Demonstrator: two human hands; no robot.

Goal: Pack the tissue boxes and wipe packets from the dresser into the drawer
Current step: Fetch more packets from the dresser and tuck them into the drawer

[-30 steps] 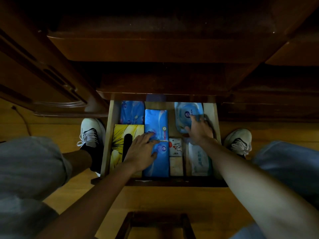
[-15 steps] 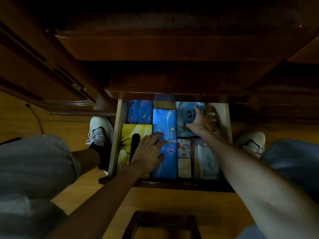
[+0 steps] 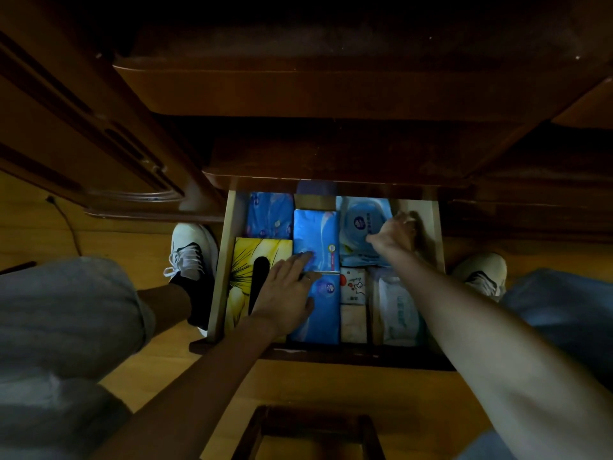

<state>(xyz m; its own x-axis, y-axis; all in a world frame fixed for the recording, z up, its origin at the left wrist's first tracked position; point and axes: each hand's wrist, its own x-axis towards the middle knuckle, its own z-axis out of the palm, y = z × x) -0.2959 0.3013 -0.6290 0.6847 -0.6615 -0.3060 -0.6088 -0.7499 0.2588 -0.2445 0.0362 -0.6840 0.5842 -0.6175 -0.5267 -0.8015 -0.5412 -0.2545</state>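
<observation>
Drawer [image 3: 221, 280]: we are looking straight down into it; it is standing pulled out from the dark dresser [image 3: 331, 91], nearly full.
Yellow box [image 3: 243, 260]: it is lying flat at the front left, long axis running front to back, its black oval slot facing up.
Blue packs [image 3: 316, 237]: two are lying end to end in the middle column, long axes also front to back, glossy, each showing a round logo.
Back-left pack [image 3: 268, 214]: blue, lying behind the yellow box.
Round-label packet [image 3: 361, 224]: pale blue, sitting at the back right with its circular lid patch facing up.
White packet [image 3: 398, 310]: soft, lying lengthwise at the front right.
Small packs [image 3: 353, 287]: one red-and-white and one tan, sitting between the blue column and the white packet.
Left hand [image 3: 285, 292]: we are pressing it flat, fingers spread, across the yellow box and the blue packs, gripping nothing.
Right hand [image 3: 394, 235]: we are resting it on the round-label packet's right edge, fingers curled; we cannot tell whether it is gripping.
</observation>
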